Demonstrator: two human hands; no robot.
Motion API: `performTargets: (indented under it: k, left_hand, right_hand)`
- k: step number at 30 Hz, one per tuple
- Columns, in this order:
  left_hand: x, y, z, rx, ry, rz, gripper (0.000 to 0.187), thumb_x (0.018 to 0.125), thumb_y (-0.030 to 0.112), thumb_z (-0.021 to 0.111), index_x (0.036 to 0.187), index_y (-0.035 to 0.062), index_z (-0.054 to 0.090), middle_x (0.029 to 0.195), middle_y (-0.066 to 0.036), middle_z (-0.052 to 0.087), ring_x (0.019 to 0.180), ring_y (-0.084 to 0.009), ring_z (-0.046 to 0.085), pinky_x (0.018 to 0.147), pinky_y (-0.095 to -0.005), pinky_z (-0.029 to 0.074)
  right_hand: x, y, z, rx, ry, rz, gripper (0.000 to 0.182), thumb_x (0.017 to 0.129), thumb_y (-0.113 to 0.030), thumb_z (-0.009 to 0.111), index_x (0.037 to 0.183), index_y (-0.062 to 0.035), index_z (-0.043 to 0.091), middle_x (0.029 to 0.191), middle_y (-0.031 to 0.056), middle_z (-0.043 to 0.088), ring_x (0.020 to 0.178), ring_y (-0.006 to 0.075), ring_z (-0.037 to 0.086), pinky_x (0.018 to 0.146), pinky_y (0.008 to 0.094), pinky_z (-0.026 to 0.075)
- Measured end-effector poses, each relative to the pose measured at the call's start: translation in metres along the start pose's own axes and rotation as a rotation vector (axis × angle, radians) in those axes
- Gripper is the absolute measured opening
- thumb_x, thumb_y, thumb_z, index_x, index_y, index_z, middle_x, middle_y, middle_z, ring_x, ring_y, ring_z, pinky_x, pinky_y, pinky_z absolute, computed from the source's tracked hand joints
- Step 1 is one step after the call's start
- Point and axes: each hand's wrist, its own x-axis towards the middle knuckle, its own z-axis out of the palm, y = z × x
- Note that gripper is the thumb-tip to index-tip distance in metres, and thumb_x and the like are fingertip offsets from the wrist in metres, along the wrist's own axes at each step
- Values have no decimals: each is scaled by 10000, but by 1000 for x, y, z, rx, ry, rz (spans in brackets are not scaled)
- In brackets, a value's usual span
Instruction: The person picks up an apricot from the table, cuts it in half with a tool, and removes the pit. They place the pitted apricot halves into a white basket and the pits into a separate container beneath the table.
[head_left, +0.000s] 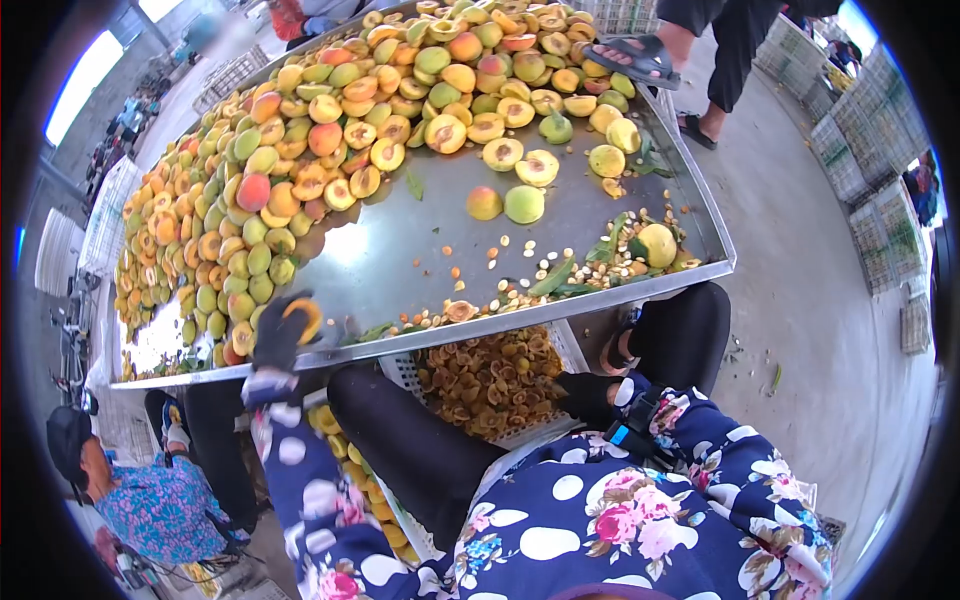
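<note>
My left hand (277, 336) wears a dark glove and has its fingers closed on a peach half (303, 319) at the front edge of the metal table (400, 225). Just beyond it rises a big heap of whole and halved peaches (300, 170). My right hand (588, 397), in a black glove too, hangs low at the right side of a white crate (402, 374) holding small, brownish peach halves (485, 385). How its fingers lie is hard to make out against the dark glove.
Pale pits (515, 290) and leaves (553, 276) lie along the table's front rim. A second crate of yellow halves (360, 470) stands by my left leg. A co-worker (165, 505) sits at left. Someone's sandalled foot (640, 60) rests on the table's far corner. Stacked crates (885, 230) line the right.
</note>
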Motion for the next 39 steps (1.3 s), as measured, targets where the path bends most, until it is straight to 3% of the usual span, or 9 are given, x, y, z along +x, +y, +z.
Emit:
performTargets:
  k: [2, 9, 11, 14, 20, 24, 30, 33, 39]
  left_hand:
    - [-34, -2, -38, 224, 47, 222, 331, 750, 123, 572, 1071, 43, 587, 885, -51, 613, 821, -152, 571, 684, -269, 487]
    - [-91, -31, -120, 245, -156, -277, 319, 792, 128, 560, 1100, 48, 582, 830, -14, 610, 735, -129, 572, 648, -239, 469]
    - [-79, 36, -32, 915, -84, 236, 324, 799, 149, 566, 1107, 50, 581, 785, 18, 580, 682, -102, 540, 618, -237, 444]
    - [0, 107, 99, 667, -349, 164, 279, 815, 46, 547, 1090, 54, 587, 966, -54, 615, 854, -110, 559, 789, -251, 436]
    - [170, 28, 243, 786, -467, 1128, 401, 691, 93, 636, 1081, 36, 563, 1007, -133, 599, 922, -273, 580, 831, -325, 452]
    - [155, 33, 266, 989, -480, 839, 411, 654, 92, 655, 1054, 36, 577, 963, -118, 618, 891, -263, 595, 823, -332, 463]
    - [92, 73, 219, -418, -824, -398, 596, 811, 356, 471, 1287, 10, 374, 1015, -230, 589, 783, -278, 632, 582, -317, 546]
    - [54, 64, 192, -764, -929, -493, 723, 784, 481, 452, 1298, -16, 343, 1059, -239, 569, 786, -304, 629, 528, -289, 529]
    - [-43, 60, 203, -1222, -437, -542, 615, 846, 435, 429, 1201, -67, 434, 1160, -214, 513, 1066, -345, 498, 967, -446, 372]
  right_hand:
    - [1, -1, -1, -46, -29, 12, 437, 815, -220, 542, 1175, -18, 400, 826, 126, 578, 661, 196, 581, 529, 327, 461]
    - [-4, -15, -2, -373, -39, -135, 486, 789, -298, 513, 1171, -3, 456, 1143, 212, 527, 1073, 325, 510, 870, 398, 414]
    - [-7, -22, -1, -363, -46, -151, 475, 792, -287, 515, 1167, -1, 457, 1107, 207, 553, 1028, 318, 544, 828, 399, 443]
    - [-3, -19, -6, -326, -118, -68, 438, 792, -261, 508, 1142, 1, 478, 985, 189, 610, 894, 299, 610, 708, 387, 489]
    - [14, -3, -9, -320, -95, -151, 434, 825, -289, 499, 1169, -29, 448, 894, 176, 608, 756, 303, 615, 630, 387, 481]
    - [27, 15, 0, -350, 24, -307, 444, 820, -274, 487, 1162, 7, 444, 1032, 245, 565, 969, 369, 556, 834, 414, 431]
    - [-16, -21, -20, 10, -101, -282, 414, 811, -258, 529, 1134, -8, 459, 883, 169, 610, 726, 269, 613, 615, 346, 471]
    - [-55, -41, -31, 121, -71, -399, 408, 816, -258, 566, 1116, -3, 459, 852, 127, 599, 670, 221, 591, 578, 338, 462]
    - [-96, -74, -37, 368, -45, -600, 307, 842, -233, 569, 1034, -17, 466, 749, 86, 546, 576, 168, 555, 485, 304, 446]
